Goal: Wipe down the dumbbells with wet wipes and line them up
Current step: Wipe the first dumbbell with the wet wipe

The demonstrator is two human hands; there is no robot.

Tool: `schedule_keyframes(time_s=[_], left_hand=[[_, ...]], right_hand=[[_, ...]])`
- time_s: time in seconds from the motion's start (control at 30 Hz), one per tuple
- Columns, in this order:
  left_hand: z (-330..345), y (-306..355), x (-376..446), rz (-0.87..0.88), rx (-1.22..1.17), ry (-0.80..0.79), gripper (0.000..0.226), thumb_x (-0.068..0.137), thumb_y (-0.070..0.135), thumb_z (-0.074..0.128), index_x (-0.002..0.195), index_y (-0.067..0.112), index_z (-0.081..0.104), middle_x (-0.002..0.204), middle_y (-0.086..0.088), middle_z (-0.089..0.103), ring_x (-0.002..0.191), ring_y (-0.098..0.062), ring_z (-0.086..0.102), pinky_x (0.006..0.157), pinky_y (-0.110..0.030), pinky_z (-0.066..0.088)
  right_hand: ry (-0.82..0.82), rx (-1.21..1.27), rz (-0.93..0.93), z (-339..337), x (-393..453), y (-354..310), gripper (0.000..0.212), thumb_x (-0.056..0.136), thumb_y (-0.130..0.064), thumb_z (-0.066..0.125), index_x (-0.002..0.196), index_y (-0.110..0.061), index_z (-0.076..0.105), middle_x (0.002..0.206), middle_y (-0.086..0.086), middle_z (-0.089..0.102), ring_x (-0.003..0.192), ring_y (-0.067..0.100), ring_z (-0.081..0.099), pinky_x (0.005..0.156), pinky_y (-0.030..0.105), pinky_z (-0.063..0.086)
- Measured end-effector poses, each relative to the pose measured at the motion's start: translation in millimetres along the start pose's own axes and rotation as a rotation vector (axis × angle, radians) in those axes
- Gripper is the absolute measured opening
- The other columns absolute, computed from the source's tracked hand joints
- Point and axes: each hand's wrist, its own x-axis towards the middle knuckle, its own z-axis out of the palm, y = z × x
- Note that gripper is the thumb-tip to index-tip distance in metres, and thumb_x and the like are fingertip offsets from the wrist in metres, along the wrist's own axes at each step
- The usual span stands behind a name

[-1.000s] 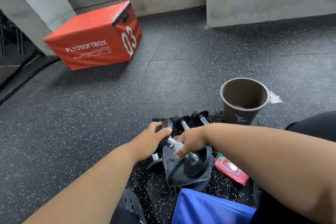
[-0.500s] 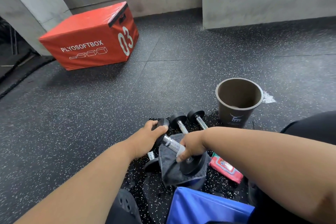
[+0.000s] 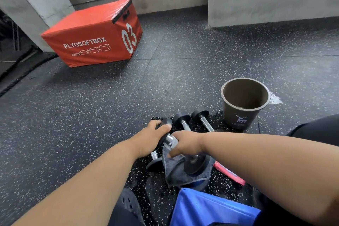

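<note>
A small black dumbbell with a chrome handle is held above the floor. My left hand grips its far weight head. My right hand wraps a grey cloth round the chrome handle, and the cloth hangs down under the near head. Two more dumbbells lie side by side on the wet floor just beyond my hands. A further dumbbell lies partly hidden beneath my left wrist. A red wipes packet pokes out under my right forearm.
A brown paper-style bin stands to the right of the dumbbells. An orange plyo soft box sits at the far left by a pillar. A blue bag lies near my legs. Concrete walls close off the back.
My right hand has slid the cloth up the handle toward my left hand. The camera view has shifted slightly; the dumbbell stays held in the same place.
</note>
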Motion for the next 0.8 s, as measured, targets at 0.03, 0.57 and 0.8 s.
schedule_keyframes(time_s=[0.03,0.57,0.8], left_hand=[[0,0,0,0.001,-0.004,0.006,0.100,0.068,0.092,0.044,0.155,0.041,0.040,0.140,-0.001,0.064,0.123,-0.024,0.062,0.117,-0.049,0.042],[-1,-6,5,0.001,0.008,-0.008,0.066,0.104,0.073,0.045,0.159,0.038,0.037,0.141,0.000,0.062,0.124,-0.023,0.058,0.108,-0.044,0.039],[-2,-9,9,-0.015,0.018,-0.016,0.072,0.101,0.078,0.041,0.160,0.038,0.034,0.142,-0.002,0.062,0.125,-0.026,0.058,0.111,-0.048,0.040]], right_hand=[[0.011,0.019,-0.011,0,4,-1,0.042,0.087,-0.024,0.081,0.120,-0.019,0.055,0.082,-0.002,0.060,0.060,0.013,0.054,0.044,0.019,0.043],[0.084,0.333,0.169,-28,14,13,0.037,0.088,-0.048,0.073,0.104,-0.014,0.078,0.102,0.001,0.074,0.093,0.019,0.068,0.096,0.046,0.057],[0.075,0.051,0.142,-22,5,7,0.030,0.105,-0.019,0.049,0.113,-0.003,0.072,0.115,0.015,0.072,0.094,0.025,0.061,0.087,0.036,0.051]])
